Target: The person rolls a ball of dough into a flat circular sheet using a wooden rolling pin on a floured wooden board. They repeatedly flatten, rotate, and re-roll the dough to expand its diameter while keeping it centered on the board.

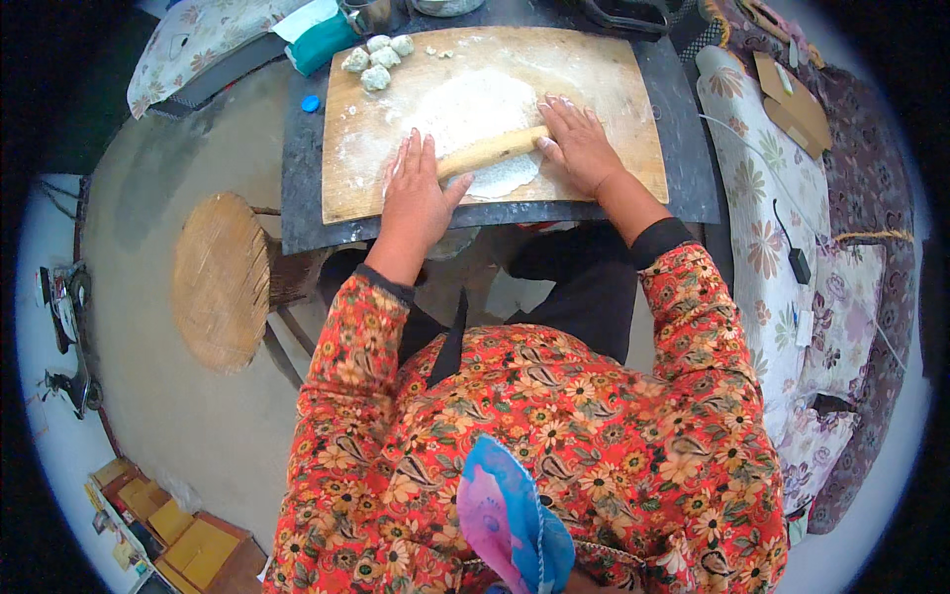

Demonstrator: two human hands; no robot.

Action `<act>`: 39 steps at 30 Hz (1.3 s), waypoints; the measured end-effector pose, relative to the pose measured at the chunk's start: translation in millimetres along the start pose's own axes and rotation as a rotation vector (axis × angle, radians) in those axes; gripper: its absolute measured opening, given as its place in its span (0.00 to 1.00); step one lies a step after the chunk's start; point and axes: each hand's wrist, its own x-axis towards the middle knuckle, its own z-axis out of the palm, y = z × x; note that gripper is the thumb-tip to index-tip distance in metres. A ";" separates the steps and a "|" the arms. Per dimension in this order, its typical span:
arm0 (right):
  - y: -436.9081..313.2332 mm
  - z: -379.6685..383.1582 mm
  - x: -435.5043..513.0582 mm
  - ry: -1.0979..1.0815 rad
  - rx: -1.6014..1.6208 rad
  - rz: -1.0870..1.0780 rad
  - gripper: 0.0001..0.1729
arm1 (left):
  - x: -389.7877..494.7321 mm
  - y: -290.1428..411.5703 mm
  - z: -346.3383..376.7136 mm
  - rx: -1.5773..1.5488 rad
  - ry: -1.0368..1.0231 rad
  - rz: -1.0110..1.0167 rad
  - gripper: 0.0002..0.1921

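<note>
A wooden rolling pin lies slantwise over a thin, floured round dough sheet, whose near edge shows below the pin. My left hand rests over the pin's left end with its fingers stretched forward. Over the right end lies my right hand, thumb against the wood. My palms hide both ends of the pin. Beneath the dough is a wooden board dusted with flour. Several floured dough pieces sit at its far left corner, with small dough scraps beside them.
The board lies on a dark table. A blue bottle cap and a teal packet are on the left. A wooden stool stands left of the table. At right is a flower-patterned covered seat with a cardboard piece.
</note>
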 end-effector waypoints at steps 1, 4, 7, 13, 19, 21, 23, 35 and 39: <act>-2.2 -2.0 -1.3 0.004 -0.023 -0.010 0.35 | 2.6 0.5 -2.4 -0.007 0.003 -0.033 0.43; -6.5 -8.0 -27.7 -0.012 0.013 -0.061 0.36 | -23.3 5.5 -7.9 -0.022 -0.152 0.066 0.43; -9.6 -10.1 -45.6 -0.053 0.019 -0.041 0.37 | -39.9 3.4 -3.8 -0.030 -0.214 0.112 0.42; -10.3 -5.3 -19.1 0.053 0.036 0.020 0.34 | -8.1 -14.0 7.7 -0.119 -0.039 -0.010 0.40; -21.1 -11.6 -54.7 -0.103 -0.003 0.027 0.38 | -47.0 1.0 5.6 -0.005 -0.176 0.112 0.34; -23.3 -7.0 -63.7 0.029 0.006 0.005 0.37 | -50.2 1.6 12.9 0.026 0.086 0.126 0.28; -22.3 -0.5 -60.7 0.092 -0.005 -0.005 0.34 | -40.2 -4.5 18.4 -0.021 0.138 0.148 0.23; 10.1 -23.6 -53.6 0.419 0.259 0.441 0.23 | -2.5 5.9 -10.6 0.016 -0.045 0.054 0.32; 9.2 -28.3 -53.2 0.458 0.323 0.431 0.25 | 1.3 28.2 33.3 -0.032 -0.170 0.140 0.34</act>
